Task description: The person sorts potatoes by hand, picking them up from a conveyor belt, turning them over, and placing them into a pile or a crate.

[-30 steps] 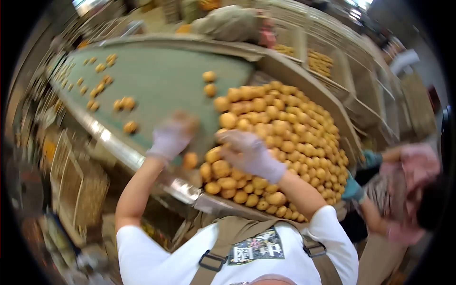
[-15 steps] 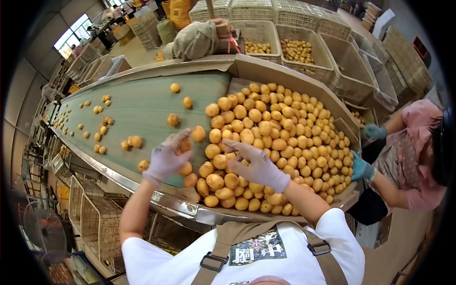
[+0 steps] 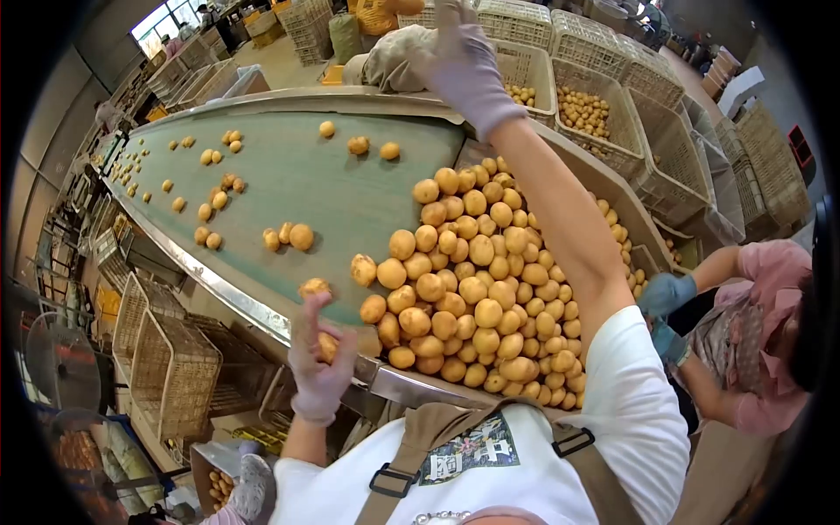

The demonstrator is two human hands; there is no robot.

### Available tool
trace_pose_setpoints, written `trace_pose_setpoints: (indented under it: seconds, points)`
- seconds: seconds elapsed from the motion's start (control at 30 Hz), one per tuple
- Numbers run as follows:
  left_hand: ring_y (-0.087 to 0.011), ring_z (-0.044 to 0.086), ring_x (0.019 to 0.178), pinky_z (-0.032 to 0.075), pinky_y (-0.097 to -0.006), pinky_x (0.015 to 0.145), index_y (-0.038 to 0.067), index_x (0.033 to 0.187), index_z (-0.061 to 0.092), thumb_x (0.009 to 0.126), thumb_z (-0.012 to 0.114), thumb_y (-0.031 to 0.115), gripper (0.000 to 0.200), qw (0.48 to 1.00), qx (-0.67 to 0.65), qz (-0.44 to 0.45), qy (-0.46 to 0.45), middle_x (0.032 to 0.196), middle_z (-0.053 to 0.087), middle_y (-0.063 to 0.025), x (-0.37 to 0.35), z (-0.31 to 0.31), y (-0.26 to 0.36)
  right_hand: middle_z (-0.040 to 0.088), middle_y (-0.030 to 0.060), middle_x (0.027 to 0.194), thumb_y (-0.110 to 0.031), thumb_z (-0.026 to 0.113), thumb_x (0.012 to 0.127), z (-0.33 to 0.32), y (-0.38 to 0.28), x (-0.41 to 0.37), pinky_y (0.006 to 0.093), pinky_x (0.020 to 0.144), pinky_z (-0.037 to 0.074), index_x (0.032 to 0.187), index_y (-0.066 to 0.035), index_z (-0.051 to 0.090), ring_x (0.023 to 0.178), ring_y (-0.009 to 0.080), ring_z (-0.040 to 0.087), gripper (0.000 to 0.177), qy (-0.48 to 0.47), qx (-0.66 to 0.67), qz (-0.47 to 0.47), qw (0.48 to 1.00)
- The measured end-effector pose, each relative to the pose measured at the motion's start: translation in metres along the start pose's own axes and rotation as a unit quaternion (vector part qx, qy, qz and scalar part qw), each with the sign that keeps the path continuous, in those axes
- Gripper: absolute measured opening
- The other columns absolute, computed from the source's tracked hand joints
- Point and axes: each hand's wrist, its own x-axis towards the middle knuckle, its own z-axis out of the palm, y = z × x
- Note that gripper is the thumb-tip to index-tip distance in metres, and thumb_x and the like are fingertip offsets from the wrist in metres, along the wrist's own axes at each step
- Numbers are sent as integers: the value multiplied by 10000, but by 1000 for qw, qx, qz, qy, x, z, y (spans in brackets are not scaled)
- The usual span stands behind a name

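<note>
With 1 potato [image 3: 328,347] in its grip, my left hand [image 3: 322,372] is by the green belt's [image 3: 359,206] near edge; right hand [image 3: 464,70] stretches past the potato pile [image 3: 481,289], grip can't tell.

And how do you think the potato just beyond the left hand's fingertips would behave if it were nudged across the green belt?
The potato would probably roll easily, being rounded and on a smooth-looking belt. Its slightly oblong, uneven outline may make it wobble off line. It looks solid, so it should keep its shape when pushed.
</note>
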Motion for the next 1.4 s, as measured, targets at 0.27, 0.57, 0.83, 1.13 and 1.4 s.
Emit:
trace_pose_setpoints:
  seconds: [0.27,0.57,0.83,1.13,1.4]
  points:
    - [-199,651,1068,540,-266,791,-2,1366,590,880,614,-134,504,999,17,-1,-39,1251,636,-142,1,-1,5,677,172,1248,-193,723,881,-172,50,-194,421,981,512,1227,-55,683,1139,351,647,375,-156,11,95,983]
    - [-298,689,913,556,-354,804,32,1184,718,823,680,-59,374,945,35,116,-303,1050,702,-135,40,89,51,619,164,1359,-320,704,900,-288,-25,-399,449,1144,361,1318,-125,661,1282,341,555,463,-356,41,286,889]
    - [-260,699,853,552,-328,738,45,1181,720,808,661,-75,396,907,50,71,-413,1063,716,-131,39,118,69,641,110,1298,-301,668,903,-317,58,-429,461,1077,355,1154,-142,742,1214,295,555,307,-282,-231,268,892]
    - [-87,524,592,396,-190,429,60,1397,511,1045,508,293,422,894,-223,-387,25,861,587,-5,29,2,18,724,94,1119,-226,682,889,-313,106,-426,428,950,468,1021,-81,757,1024,306,637,210,-190,-222,339,894]
    - [-354,428,1416,298,-437,1200,-12,1494,447,1009,582,213,551,817,439,-363,-95,1530,472,-202,-101,-171,-117,728,95,1118,-224,676,908,-332,105,-424,421,982,465,1083,-78,740,1056,304,651,237,-147,-236,371,886]
